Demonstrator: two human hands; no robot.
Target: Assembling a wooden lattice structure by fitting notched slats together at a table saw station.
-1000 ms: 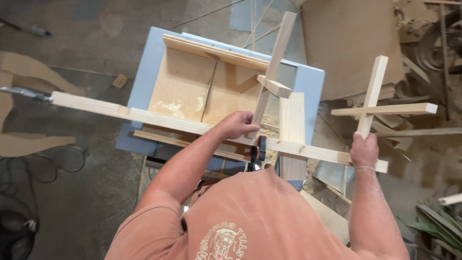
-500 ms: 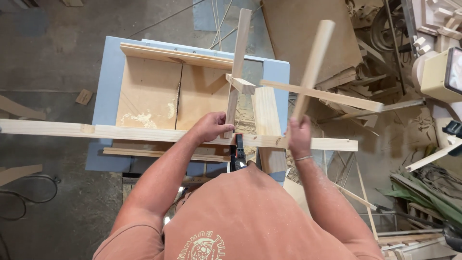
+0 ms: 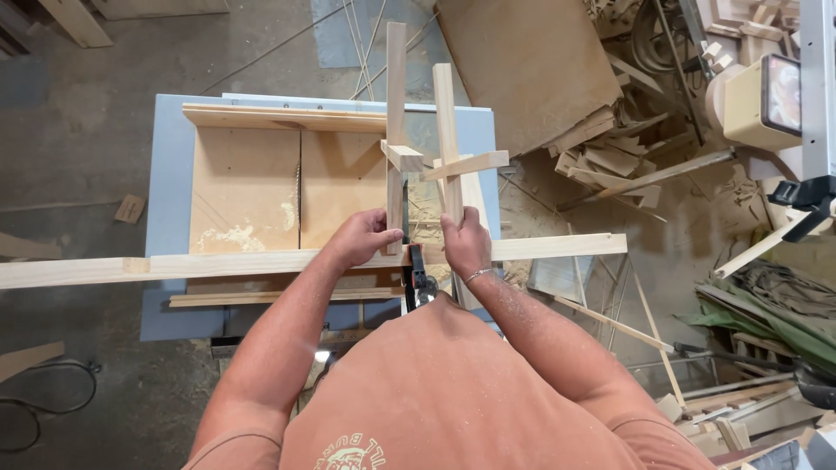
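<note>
Overhead, a blue table saw (image 3: 170, 187) carries a plywood sled (image 3: 248, 187) with sawdust beside the blade slot. A long wooden rail (image 3: 218, 263) lies across its near edge. Left hand (image 3: 364, 237) is closed on the foot of one upright slat (image 3: 396, 104), pressing it at the rail. Right hand (image 3: 464, 244) is closed around the stem of a wooden cross (image 3: 448, 148), now just beside that slat. Offcuts (image 3: 610, 157) and a brown board (image 3: 531, 61) crowd the floor to the right; thin strips (image 3: 627, 322) lean near the right forearm. Half a second earlier the cross hung tilted, farther right; it has swung in and stands nearly upright.
</note>
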